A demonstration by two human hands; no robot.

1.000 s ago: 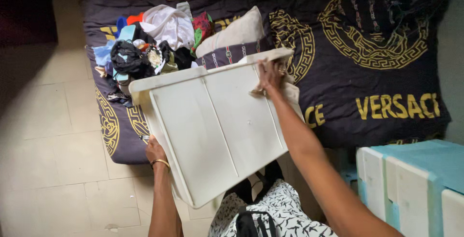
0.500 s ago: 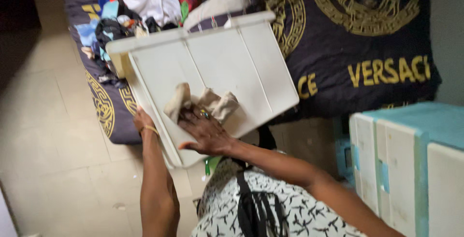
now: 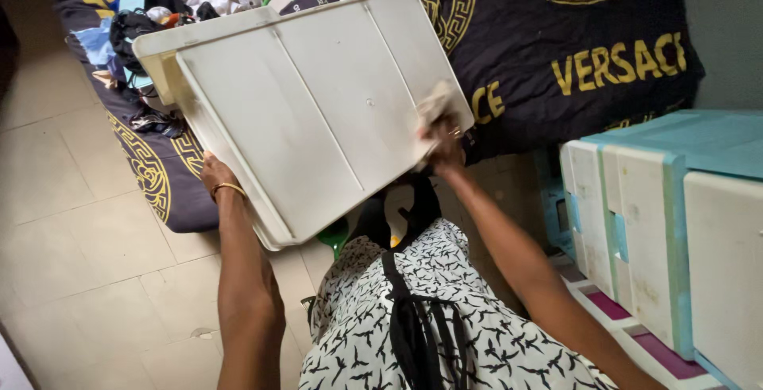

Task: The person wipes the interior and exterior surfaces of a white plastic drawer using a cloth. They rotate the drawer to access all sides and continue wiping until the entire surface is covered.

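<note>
Left hand (image 3: 213, 175) gripping rim of upturned white plastic drawer (image 3: 310, 104); right hand (image 3: 442, 129) fingers pinching beige cloth (image 3: 433, 105) against base. Drawer looking light, rigid, smooth; rim offering surest hold.

Both arms are bare from wrist to upper arm, with no sleeves in sight. The left hand (image 3: 213, 174), at about ten o'clock from the lap, has a thin gold bangle (image 3: 229, 189) round its wrist. The right hand (image 3: 442, 134), at about one o'clock, wears a ring (image 3: 454, 130) on one finger. The person wears a white garment (image 3: 413, 318) printed all over with small black bird shapes, with black straps (image 3: 405, 310) running down its middle.
</note>
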